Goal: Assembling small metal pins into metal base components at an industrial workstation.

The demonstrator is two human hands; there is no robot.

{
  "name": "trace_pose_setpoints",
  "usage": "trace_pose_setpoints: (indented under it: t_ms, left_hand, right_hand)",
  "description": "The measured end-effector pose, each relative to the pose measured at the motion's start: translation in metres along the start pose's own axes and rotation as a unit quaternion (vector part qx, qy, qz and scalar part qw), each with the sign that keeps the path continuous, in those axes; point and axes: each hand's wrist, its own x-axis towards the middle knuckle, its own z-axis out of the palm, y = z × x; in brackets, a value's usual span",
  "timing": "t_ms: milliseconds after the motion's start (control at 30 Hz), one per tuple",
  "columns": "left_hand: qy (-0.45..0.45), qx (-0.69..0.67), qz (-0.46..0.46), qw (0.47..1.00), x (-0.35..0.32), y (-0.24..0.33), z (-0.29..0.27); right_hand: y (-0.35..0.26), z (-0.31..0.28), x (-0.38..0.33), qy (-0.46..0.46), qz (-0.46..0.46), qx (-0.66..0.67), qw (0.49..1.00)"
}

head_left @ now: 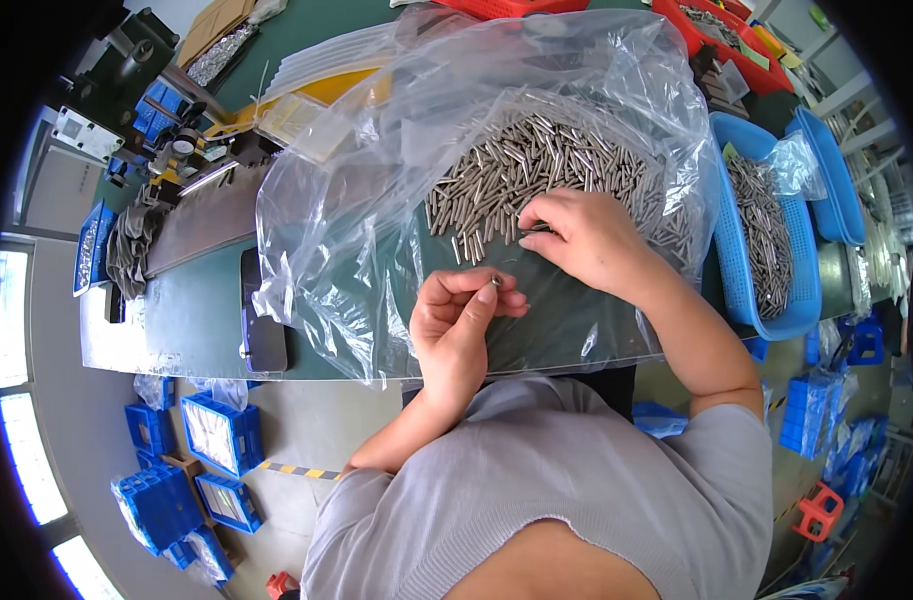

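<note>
Small metal part [497,282] near frame center, pinched between left hand's [451,325] thumb and index. Metal pin pile [552,160] upper center, clear plastic [322,225] around it. Right hand [592,238] at pile's lower edge, fingers narrow; can't tell if holding anything. Blue basket [806,275] with pins, right side.

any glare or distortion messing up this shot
Head view: glints streak the clear plastic bag; the windows at left are blown out white; the table has a front edge that bows; black surrounds the round image; the metal piece in the left hand is too small to make out.
</note>
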Motion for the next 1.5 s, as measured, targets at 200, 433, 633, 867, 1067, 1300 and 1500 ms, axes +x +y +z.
trace_pose_setpoints:
  t_ms: [200, 433, 633, 867, 1067, 1300, 1500]
  left_hand:
    - [0.004, -0.001, -0.004, 1.000, 0.000, 0.000, 0.000]
    - [0.001, 0.004, -0.016, 1.000, 0.001, 0.004, 0.002]
    - [0.000, 0.000, -0.012, 1.000, 0.001, 0.002, 0.001]
    - [0.002, -0.007, -0.008, 1.000, 0.000, 0.001, 0.001]
    - [-0.012, 0.002, -0.005, 1.000, 0.000, 0.001, -0.001]
    - [0.001, 0.009, 0.005, 1.000, 0.000, -0.001, 0.002]
    - [0.004, 0.028, 0.003, 1.000, 0.000, 0.000, 0.002]
  right_hand:
    - [-0.006, 0.003, 0.005, -0.012, 0.036, 0.033, 0.999]
    - [-0.018, -0.012, 0.002, -0.110, 0.140, 0.509, 0.842]
    - [-0.022, -0.010, 0.000, -0.116, 0.121, 0.473, 0.865]
    - [-0.025, -0.009, 0.000, -0.118, 0.110, 0.455, 0.876]
    - [-0.021, 0.003, 0.002, -0.144, 0.114, 0.447, 0.875]
    - [-0.014, 0.007, -0.002, -0.174, 0.126, 0.508, 0.834]
    - [-0.020, 0.001, -0.001, -0.126, 0.067, 0.394, 0.908]
